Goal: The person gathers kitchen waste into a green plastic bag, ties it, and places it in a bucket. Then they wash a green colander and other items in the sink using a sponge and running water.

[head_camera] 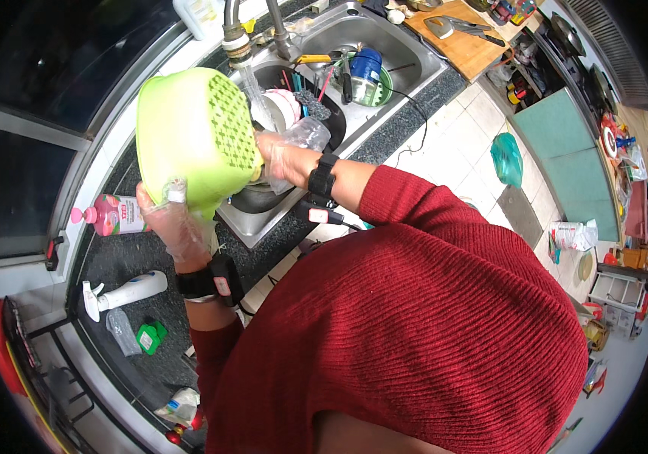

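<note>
A lime-green plastic basket (188, 136) with a slotted base is tipped on its side above the near sink basin. My left hand (168, 221), in a clear plastic glove, grips its lower rim. At the base's edge is my right hand (278, 156), also gloved; its fingers are mostly hidden and what they hold is unclear. Water (253, 91) runs from the faucet (237, 48) beside the basket. Below, the basin holds a dark pan (335, 116), a white bowl (284, 105), chopsticks (324, 85) and a grey scrubber (312, 105).
The far basin (415, 45) holds a green strainer (382, 91) and a blue-lidded container (365, 65). A knife (471, 31) lies on a wooden cutting board (449, 42). Left on the counter are a pink pump bottle (117, 214), a white spray bottle (134, 290) and a green object (151, 337).
</note>
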Action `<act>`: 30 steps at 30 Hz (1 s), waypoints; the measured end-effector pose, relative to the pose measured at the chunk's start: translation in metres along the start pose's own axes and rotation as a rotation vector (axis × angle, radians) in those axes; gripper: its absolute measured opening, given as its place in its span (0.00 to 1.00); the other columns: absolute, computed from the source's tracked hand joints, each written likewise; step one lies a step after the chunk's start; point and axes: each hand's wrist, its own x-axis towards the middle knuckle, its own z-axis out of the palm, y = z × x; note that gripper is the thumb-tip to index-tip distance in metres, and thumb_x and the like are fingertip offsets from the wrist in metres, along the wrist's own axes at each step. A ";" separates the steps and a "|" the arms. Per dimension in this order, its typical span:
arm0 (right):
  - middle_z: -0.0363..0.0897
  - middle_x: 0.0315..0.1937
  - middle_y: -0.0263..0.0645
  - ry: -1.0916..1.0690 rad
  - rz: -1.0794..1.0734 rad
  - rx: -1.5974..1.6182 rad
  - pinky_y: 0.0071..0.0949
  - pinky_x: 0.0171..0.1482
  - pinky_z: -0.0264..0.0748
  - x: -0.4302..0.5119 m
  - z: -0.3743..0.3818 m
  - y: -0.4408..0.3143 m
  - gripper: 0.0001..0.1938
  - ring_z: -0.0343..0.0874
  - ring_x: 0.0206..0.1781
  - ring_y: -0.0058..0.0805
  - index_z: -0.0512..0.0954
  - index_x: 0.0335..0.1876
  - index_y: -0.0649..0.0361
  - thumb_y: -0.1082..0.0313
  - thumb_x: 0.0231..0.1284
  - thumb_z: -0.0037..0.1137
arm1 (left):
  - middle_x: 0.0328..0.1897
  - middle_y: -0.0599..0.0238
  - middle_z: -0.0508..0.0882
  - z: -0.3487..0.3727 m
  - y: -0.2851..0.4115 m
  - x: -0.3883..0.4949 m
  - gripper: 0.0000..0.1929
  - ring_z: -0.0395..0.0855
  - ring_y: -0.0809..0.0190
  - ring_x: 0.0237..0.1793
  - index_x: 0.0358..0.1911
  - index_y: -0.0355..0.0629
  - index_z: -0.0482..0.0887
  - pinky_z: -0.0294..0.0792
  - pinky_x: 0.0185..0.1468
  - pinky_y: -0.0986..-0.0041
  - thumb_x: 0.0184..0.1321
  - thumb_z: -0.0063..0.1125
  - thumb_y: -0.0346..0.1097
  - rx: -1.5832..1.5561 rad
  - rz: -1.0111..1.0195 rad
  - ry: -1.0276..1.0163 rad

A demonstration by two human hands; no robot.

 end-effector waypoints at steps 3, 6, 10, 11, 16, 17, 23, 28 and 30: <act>0.82 0.30 0.44 0.252 -0.010 -0.121 0.34 0.28 0.79 0.009 0.004 0.014 0.08 0.82 0.28 0.35 0.78 0.39 0.66 0.72 0.58 0.50 | 0.40 0.63 0.78 -0.008 -0.012 0.008 0.16 0.78 0.65 0.38 0.42 0.37 0.70 0.73 0.46 0.72 0.54 0.63 0.28 0.145 0.079 0.039; 0.80 0.28 0.44 0.354 0.089 -0.308 0.36 0.23 0.77 0.001 0.014 0.019 0.08 0.80 0.25 0.36 0.78 0.38 0.65 0.72 0.57 0.50 | 0.38 0.64 0.79 -0.013 -0.028 0.010 0.14 0.78 0.66 0.37 0.39 0.37 0.72 0.73 0.44 0.72 0.52 0.64 0.26 0.323 0.152 0.046; 0.81 0.32 0.45 0.028 0.252 -0.196 0.34 0.26 0.78 -0.022 0.045 0.019 0.11 0.81 0.28 0.38 0.77 0.40 0.66 0.69 0.62 0.43 | 0.34 0.64 0.80 -0.016 -0.053 0.013 0.14 0.78 0.67 0.34 0.35 0.37 0.74 0.73 0.38 0.75 0.49 0.67 0.26 0.559 0.190 0.040; 0.81 0.32 0.45 0.099 0.272 -0.193 0.34 0.26 0.78 -0.025 0.052 0.016 0.11 0.81 0.29 0.38 0.77 0.40 0.66 0.68 0.62 0.43 | 0.34 0.64 0.80 -0.019 -0.058 0.014 0.14 0.78 0.67 0.33 0.35 0.37 0.74 0.73 0.37 0.75 0.49 0.67 0.26 0.528 0.156 0.036; 0.81 0.34 0.45 0.084 0.271 -0.172 0.32 0.26 0.77 -0.023 0.044 -0.011 0.12 0.81 0.29 0.38 0.77 0.42 0.65 0.67 0.61 0.43 | 0.29 0.57 0.82 -0.034 -0.061 0.023 0.16 0.82 0.61 0.30 0.34 0.37 0.75 0.72 0.34 0.72 0.46 0.71 0.33 0.894 0.261 -0.094; 0.82 0.35 0.45 0.015 0.219 -0.227 0.32 0.27 0.77 -0.021 0.035 -0.018 0.12 0.82 0.30 0.36 0.77 0.42 0.65 0.67 0.62 0.43 | 0.28 0.55 0.82 -0.035 -0.061 0.025 0.16 0.82 0.57 0.29 0.34 0.38 0.75 0.72 0.34 0.70 0.47 0.70 0.34 0.909 0.307 -0.176; 0.80 0.32 0.44 0.208 -0.076 -0.919 0.30 0.30 0.76 -0.013 -0.013 -0.038 0.14 0.79 0.29 0.32 0.77 0.41 0.64 0.62 0.55 0.50 | 0.22 0.52 0.79 -0.041 -0.070 0.026 0.13 0.77 0.43 0.25 0.31 0.41 0.74 0.67 0.30 0.56 0.47 0.67 0.35 1.122 0.316 -0.383; 0.80 0.33 0.53 0.618 -0.199 -1.391 0.38 0.40 0.75 -0.009 -0.051 -0.051 0.17 0.81 0.34 0.43 0.76 0.43 0.67 0.62 0.52 0.51 | 0.25 0.49 0.77 -0.051 -0.096 0.024 0.10 0.76 0.41 0.29 0.32 0.40 0.74 0.67 0.31 0.56 0.47 0.61 0.29 1.252 0.279 -0.539; 0.78 0.30 0.47 0.487 -0.112 -1.478 0.31 0.37 0.73 -0.003 -0.061 -0.055 0.21 0.77 0.32 0.31 0.74 0.46 0.66 0.55 0.55 0.58 | 0.24 0.50 0.77 -0.050 -0.107 0.023 0.09 0.76 0.41 0.29 0.31 0.40 0.74 0.66 0.32 0.56 0.47 0.59 0.28 1.249 0.238 -0.598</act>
